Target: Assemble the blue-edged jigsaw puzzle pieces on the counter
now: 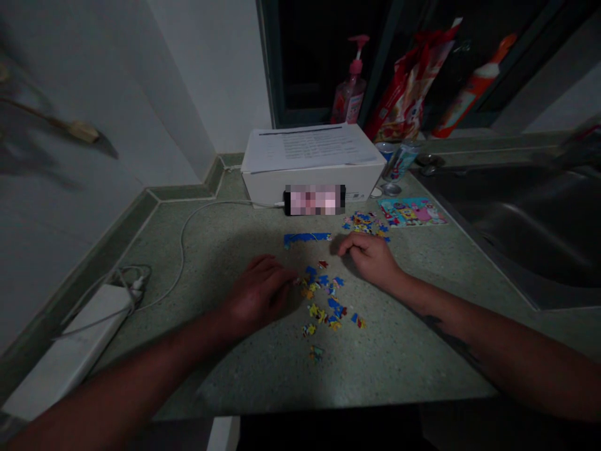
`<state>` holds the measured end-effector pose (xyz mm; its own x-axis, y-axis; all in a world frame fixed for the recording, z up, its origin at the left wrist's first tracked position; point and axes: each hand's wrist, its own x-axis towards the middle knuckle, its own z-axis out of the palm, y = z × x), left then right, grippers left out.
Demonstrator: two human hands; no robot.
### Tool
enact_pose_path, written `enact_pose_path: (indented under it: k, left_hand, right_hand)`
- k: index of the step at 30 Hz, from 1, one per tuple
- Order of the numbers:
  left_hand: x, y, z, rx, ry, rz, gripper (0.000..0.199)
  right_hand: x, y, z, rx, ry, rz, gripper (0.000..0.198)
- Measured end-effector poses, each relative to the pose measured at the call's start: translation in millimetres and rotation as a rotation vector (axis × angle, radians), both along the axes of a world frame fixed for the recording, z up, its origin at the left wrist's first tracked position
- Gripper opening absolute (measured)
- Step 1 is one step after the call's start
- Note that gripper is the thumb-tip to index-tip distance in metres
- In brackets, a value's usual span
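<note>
My left hand [263, 291] is palm down left of a loose heap of jigsaw puzzle pieces [317, 310]. Its fingers are drawn together, and a small puzzle piece [297, 282] shows at the fingertips. My right hand [370, 254] hovers or rests beyond the heap, fingers curled; whatever they may hold is hidden. Just left of it lies a joined blue strip of puzzle pieces [307, 237]. A second pile of pieces [364, 221] sits behind my right hand. One reddish piece [322, 264] lies between my hands.
A phone [314, 200], cabled, leans on a white box [263, 185] topped by a printed sheet [310, 147]. The colourful cartoon picture card [413, 212] lies near the steel sink [516, 232]. At left is a power strip [89, 338]. Behind stand a pump bottle [348, 97] and cans [401, 161].
</note>
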<state>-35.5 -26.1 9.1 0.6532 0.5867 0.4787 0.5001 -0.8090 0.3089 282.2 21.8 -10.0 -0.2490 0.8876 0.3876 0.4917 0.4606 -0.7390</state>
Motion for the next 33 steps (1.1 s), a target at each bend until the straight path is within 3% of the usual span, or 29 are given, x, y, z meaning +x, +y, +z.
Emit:
enact_pose_path:
  k: [25,33]
  left_hand:
    - [0.9,4.2,-5.0,-0.02,0.053,-0.034,0.015]
    - [2.6,-4.1,3.1,-0.078,0.101,-0.209,0.035]
  right_hand:
    - [-3.6,0.9,5.0,0.007,-0.026,0.047,0.03]
    - [-3.4,-0.3,6.2,0.001,-0.044,0.076,0.03]
